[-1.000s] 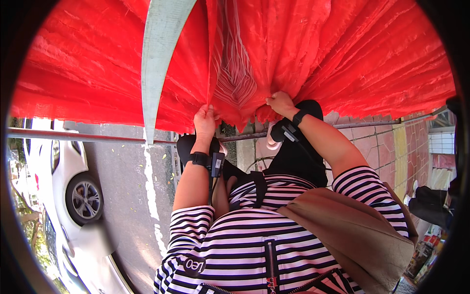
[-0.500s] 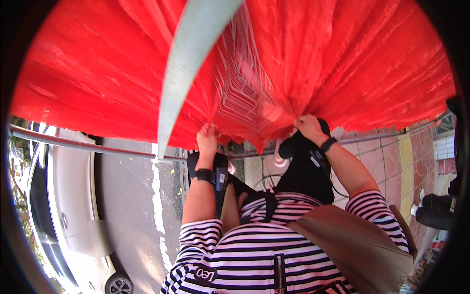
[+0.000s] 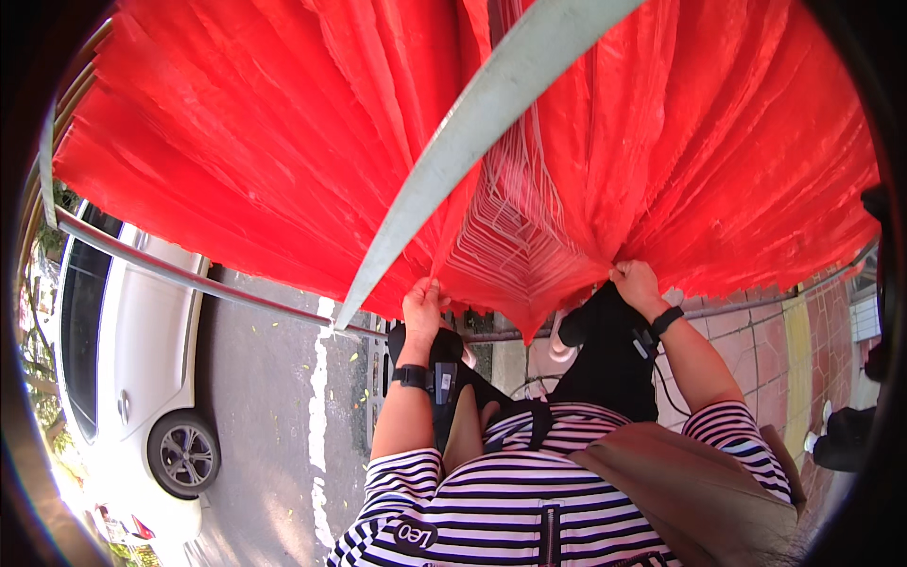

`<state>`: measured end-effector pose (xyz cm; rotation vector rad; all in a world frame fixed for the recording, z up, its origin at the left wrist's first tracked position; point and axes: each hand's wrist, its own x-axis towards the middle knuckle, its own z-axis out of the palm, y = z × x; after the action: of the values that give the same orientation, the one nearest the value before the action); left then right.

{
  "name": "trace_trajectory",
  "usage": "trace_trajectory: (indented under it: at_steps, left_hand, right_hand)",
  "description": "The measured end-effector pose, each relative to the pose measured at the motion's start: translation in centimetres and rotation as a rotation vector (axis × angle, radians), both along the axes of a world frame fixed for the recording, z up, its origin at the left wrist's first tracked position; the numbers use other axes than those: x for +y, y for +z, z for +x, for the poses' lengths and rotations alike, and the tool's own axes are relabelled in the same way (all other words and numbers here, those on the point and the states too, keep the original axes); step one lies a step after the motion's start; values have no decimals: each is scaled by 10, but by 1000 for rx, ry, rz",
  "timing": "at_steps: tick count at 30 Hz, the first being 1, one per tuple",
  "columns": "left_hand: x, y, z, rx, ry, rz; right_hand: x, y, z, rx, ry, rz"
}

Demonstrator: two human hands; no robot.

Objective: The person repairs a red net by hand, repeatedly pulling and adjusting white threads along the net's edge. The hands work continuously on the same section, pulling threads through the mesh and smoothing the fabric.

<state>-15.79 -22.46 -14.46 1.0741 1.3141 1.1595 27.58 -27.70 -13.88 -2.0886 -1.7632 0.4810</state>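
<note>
A wide mass of thin red sheeting (image 3: 312, 161) hangs in many folds in front of me. Between its two gathered sides, a pointed middle part with pale zigzag lines (image 3: 520, 227) dips toward my body. My left hand (image 3: 424, 307) pinches the lower edge of the sheeting left of that point. On the other side, my right hand (image 3: 637, 285) is closed on the edge where several folds draw together. I cannot tell whether the sheeting is plastic or cloth. Both wrists carry dark bands.
A pale curved metal bar (image 3: 472, 132) crosses before the sheeting, close to my left hand. A thin rail (image 3: 179, 274) runs beneath it. At left a white car (image 3: 142, 331) stands on the road; pink paving (image 3: 756, 378) lies at right, with another person's dark shoe and leg (image 3: 844, 439).
My view has shifted, so the hands, bar and sheeting appear lower and farther right. More of the car's wheel shows. Both hands keep their hold, and the lined middle part is spread wider.
</note>
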Motion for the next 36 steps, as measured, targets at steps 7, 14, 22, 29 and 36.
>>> trace_trajectory:
  at_steps: [7, 14, 22, 29, 36]
  left_hand:
    - [-5, 13, -9, 90, -44, -86]
    - [-21, 22, 10, 12, -126, -2]
    - [-23, 18, 11, -49, -118, -75]
    - [-25, 1, 8, -84, -90, -119]
    - [-23, -5, 6, -62, -85, -144]
  right_hand:
    - [-3, -3, 4, -40, 30, -25]
    - [-6, -11, -21, 22, 74, -27]
    - [0, -31, -55, 56, 130, -33]
    - [0, -30, -98, 336, 309, -238]
    - [31, 23, -172, 441, 497, 138]
